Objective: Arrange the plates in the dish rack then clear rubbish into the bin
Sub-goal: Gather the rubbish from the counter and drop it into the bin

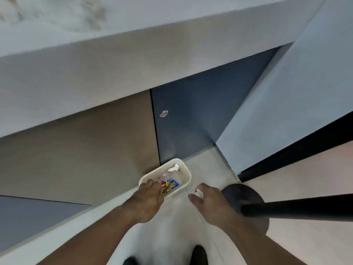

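A small cream bin (pixel 185 169) stands on the floor against the cabinet base. Inside it lie white crumpled paper (pixel 173 167) and a colourful snack wrapper (pixel 170 186). My left hand (pixel 148 199) reaches over the bin's near-left rim, fingers closed at the wrapper's red end. My right hand (pixel 207 197) hovers just right of the bin, fingers curled around a small white crumpled scrap (pixel 198 192). No plates or dish rack are in view.
A pale countertop edge (pixel 133 54) overhangs above. A brown cabinet door (pixel 86 155) and a dark blue door with a round metal knob (pixel 163 113) stand behind the bin. A black stool base (pixel 242 197) and its pole (pixel 298 207) sit at right. My shoes (pixel 199 255) show below.
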A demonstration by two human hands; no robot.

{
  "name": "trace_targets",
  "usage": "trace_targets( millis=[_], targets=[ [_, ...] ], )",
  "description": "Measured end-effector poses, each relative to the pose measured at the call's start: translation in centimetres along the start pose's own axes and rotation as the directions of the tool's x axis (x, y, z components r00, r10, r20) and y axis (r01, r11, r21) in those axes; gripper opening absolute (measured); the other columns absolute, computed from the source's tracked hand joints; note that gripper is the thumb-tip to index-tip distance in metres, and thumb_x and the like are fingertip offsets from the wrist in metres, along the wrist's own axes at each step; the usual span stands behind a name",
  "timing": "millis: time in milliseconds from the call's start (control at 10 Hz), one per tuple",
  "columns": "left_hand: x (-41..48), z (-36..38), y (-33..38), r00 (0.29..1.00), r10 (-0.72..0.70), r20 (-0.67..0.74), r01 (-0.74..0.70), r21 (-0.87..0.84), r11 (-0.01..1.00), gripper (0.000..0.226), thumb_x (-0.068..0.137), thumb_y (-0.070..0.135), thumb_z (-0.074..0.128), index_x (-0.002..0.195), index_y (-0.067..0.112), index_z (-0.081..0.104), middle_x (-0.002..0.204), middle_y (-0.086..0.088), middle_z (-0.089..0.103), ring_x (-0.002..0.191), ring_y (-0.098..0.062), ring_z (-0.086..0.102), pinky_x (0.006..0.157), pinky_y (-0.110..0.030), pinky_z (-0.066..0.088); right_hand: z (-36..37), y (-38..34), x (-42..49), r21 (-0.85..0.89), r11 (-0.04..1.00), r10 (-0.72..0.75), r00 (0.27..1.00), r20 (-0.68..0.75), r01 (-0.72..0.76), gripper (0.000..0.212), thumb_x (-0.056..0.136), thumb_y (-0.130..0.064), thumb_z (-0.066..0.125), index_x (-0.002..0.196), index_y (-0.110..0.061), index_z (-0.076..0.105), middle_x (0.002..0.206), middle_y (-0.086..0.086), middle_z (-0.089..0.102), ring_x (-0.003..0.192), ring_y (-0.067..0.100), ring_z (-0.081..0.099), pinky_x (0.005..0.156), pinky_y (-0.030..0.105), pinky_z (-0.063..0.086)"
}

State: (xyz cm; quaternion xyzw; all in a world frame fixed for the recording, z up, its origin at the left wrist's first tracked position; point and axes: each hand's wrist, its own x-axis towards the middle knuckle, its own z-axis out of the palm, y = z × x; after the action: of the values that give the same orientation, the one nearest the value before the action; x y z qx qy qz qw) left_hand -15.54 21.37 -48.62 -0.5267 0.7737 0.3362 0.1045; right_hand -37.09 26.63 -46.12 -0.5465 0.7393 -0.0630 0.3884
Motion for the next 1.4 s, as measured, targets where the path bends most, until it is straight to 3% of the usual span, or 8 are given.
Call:
trace_targets(
  millis=[200,400,700,800,900,1100,1300,1400],
  targets=[
    [7.9,9.1,-4.2,0.987,0.024,0.159,-0.039,0.087,0.995,0.032,0.101,0.024,0.031,0.122,0.006,0.046,0.131,-0.012,0.041,0.120,-0.028,0.038,0.103,-0.034,0.030,7.9,5.1,5.3,-0.057,0.996,-0.064,0.998,0.029,0.066,0.029,0.098,-0.043,0.045,0.083,-0.018,0.047,0.080,-0.001,0.053,0.077,0.018,0.051,0.066,0.028,0.038],
    [17.3,15.5,-7.6,0.996,-0.057,0.072,0.055,0.034,0.998,0.037,0.098,0.025,0.039,0.128,0.005,0.049,0.126,-0.016,0.055,0.114,-0.032,0.053,0.097,-0.040,0.043,12.5,8.1,10.3,-0.042,0.992,-0.120,0.993,-0.003,0.120,0.032,0.098,-0.042,0.045,0.087,-0.014,0.055,0.078,-0.002,0.056,0.078,0.020,0.053,0.072,0.032,0.044],
    [24.4,19.0,-11.2,0.983,-0.040,0.180,0.074,-0.186,0.980,0.041,0.101,0.039,0.030,0.142,0.035,0.031,0.150,0.000,0.034,0.136,-0.024,0.032,0.112,-0.043,0.027,15.2,9.3,16.7,-0.135,0.976,-0.176,0.983,-0.047,0.168,0.033,0.095,-0.045,0.048,0.118,-0.023,0.055,0.110,-0.001,0.057,0.101,0.020,0.052,0.080,0.030,0.044],
    [23.4,18.6,-11.7,0.978,-0.033,0.208,0.079,-0.217,0.973,0.034,0.102,0.038,0.028,0.129,0.032,0.048,0.127,0.002,0.055,0.110,-0.020,0.055,0.099,-0.035,0.042,15.7,8.1,19.0,-0.148,0.966,-0.219,0.975,-0.029,0.213,0.033,0.093,-0.044,0.050,0.122,-0.027,0.055,0.110,-0.002,0.056,0.096,0.018,0.050,0.073,0.030,0.041],
    [21.8,17.1,-12.4,0.997,-0.081,0.005,0.079,-0.307,0.949,0.030,0.101,0.025,0.039,0.122,0.029,0.060,0.114,0.011,0.061,0.105,-0.011,0.057,0.087,-0.012,0.039,17.4,6.4,21.1,-0.160,0.949,-0.278,0.960,-0.013,0.273,0.030,0.090,-0.034,0.055,0.117,-0.023,0.061,0.108,0.002,0.059,0.101,0.022,0.050,0.078,0.031,0.044],
    [17.0,14.6,-13.0,0.905,-0.182,-0.385,0.074,-0.278,0.958,0.024,0.093,0.018,0.047,0.083,0.028,0.066,0.078,0.014,0.065,0.069,-0.006,0.058,0.059,-0.012,0.041,19.5,5.4,22.9,-0.276,0.872,-0.392,0.915,0.099,0.403,0.066,0.079,-0.032,0.072,0.137,-0.026,0.042,0.133,0.001,0.049,0.122,0.026,0.039,0.100,0.042,0.039],
    [12.1,11.5,-11.0,0.911,-0.074,-0.405,0.006,-0.167,0.986,0.025,0.095,0.026,0.051,0.115,0.021,0.065,0.114,0.008,0.063,0.102,-0.014,0.058,0.086,-0.024,0.043,13.8,5.2,19.8,-0.269,0.838,-0.492,0.871,0.007,0.475,0.063,0.085,-0.029,0.069,0.142,-0.020,0.042,0.146,-0.001,0.043,0.136,0.018,0.028,0.110,0.022,0.014],
    [9.0,8.3,-8.3,0.916,0.007,-0.400,-0.041,-0.075,0.996,0.026,0.095,0.032,0.050,0.116,0.023,0.063,0.117,0.011,0.061,0.107,-0.013,0.056,0.090,-0.027,0.044,9.8,4.0,16.1,-0.243,0.861,-0.469,0.882,-0.041,0.446,0.048,0.092,-0.032,0.058,0.138,-0.022,0.047,0.143,-0.006,0.047,0.134,0.012,0.031,0.108,0.021,0.022]
  ],
)
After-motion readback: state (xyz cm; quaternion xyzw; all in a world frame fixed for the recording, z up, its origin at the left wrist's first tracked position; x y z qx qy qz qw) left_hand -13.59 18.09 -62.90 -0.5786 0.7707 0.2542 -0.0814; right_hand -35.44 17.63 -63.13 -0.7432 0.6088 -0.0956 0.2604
